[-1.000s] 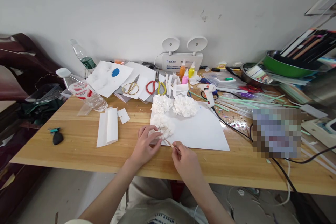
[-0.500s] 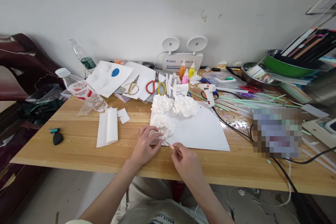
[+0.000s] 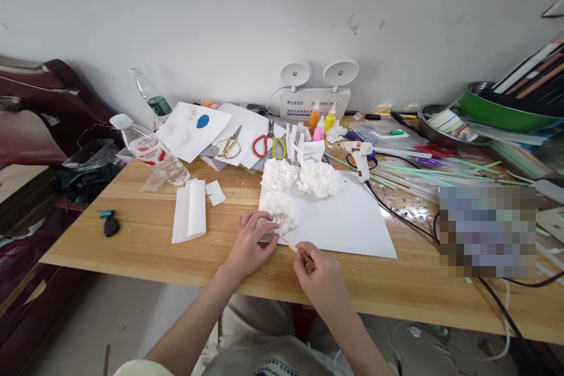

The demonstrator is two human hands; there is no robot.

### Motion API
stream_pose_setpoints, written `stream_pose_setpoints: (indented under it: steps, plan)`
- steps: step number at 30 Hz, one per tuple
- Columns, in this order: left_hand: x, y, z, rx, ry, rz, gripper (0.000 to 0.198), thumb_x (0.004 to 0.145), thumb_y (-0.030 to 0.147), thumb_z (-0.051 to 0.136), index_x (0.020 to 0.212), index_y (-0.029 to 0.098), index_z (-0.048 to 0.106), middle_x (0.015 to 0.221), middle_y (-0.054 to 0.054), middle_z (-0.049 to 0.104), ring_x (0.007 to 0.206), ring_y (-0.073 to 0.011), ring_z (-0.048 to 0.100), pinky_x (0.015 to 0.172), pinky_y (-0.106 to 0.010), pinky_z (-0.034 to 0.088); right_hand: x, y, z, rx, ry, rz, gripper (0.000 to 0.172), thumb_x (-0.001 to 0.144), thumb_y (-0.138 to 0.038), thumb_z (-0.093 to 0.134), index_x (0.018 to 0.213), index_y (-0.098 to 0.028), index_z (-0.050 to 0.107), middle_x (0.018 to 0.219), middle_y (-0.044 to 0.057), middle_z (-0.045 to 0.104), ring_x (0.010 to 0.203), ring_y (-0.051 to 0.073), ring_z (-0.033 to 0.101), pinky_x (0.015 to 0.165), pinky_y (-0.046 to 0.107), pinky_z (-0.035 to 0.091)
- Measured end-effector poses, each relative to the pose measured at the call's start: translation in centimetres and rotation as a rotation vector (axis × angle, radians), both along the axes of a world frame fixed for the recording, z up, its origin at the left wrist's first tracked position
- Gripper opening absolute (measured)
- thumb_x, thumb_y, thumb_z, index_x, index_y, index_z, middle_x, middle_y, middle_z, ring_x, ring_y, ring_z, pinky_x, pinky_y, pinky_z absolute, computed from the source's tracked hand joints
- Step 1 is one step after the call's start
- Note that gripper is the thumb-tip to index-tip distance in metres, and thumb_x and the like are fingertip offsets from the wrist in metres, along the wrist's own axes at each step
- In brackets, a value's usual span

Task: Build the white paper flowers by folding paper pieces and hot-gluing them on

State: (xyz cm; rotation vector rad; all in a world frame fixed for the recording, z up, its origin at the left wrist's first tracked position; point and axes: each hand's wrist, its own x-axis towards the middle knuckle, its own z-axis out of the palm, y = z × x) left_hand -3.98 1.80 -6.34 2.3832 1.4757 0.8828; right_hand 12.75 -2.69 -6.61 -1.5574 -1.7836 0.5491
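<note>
Apparently, the left hand [image 3: 253, 244] is steadying the nearest white clump [image 3: 282, 210] on a paper sheet [image 3: 348, 223], its grip impossible to tell, while the right hand [image 3: 319, 273] is pinching a thin stick [image 3: 290, 245] towards its near edge, seemingly a prodding step calling for light pressure. Folded paper [image 3: 196, 211] is lying leftward, two further clumps [image 3: 321, 179] are crowding behind, and a glue gun [image 3: 361, 160] is resting rightward.

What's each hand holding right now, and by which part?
Right hand: a thin stick, by its near end. Left hand: at the front white cluster, near-left edge; whether it grips can't be told.
</note>
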Motion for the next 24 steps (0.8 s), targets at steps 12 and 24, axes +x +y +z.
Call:
stream_pose_setpoints:
  steps: [12,24]
  plan:
    - [0.0,0.0,0.0,-0.001,0.004,0.001,0.016,0.077,0.02,0.053,0.091,0.023,0.061,0.099,-0.005,0.055,0.098,-0.0202,0.045,0.084,-0.037,0.035,0.0,0.0,-0.3,0.01,-0.048,-0.012,0.02,0.075,-0.017,0.04,0.08,-0.016,0.059,0.064,0.004,0.067,0.055,0.016,0.062,0.051,0.023,0.044]
    - [0.1,0.1,-0.1,0.009,0.004,0.014,0.013,0.078,0.021,0.053,0.088,0.022,0.061,0.098,-0.005,0.055,0.097,-0.0202,0.046,0.083,-0.037,0.035,1.5,0.1,0.8,-0.121,0.054,-0.083,0.018,0.075,-0.022,0.043,0.081,-0.019,0.059,0.068,0.003,0.068,0.06,0.016,0.064,0.055,0.023,0.047]
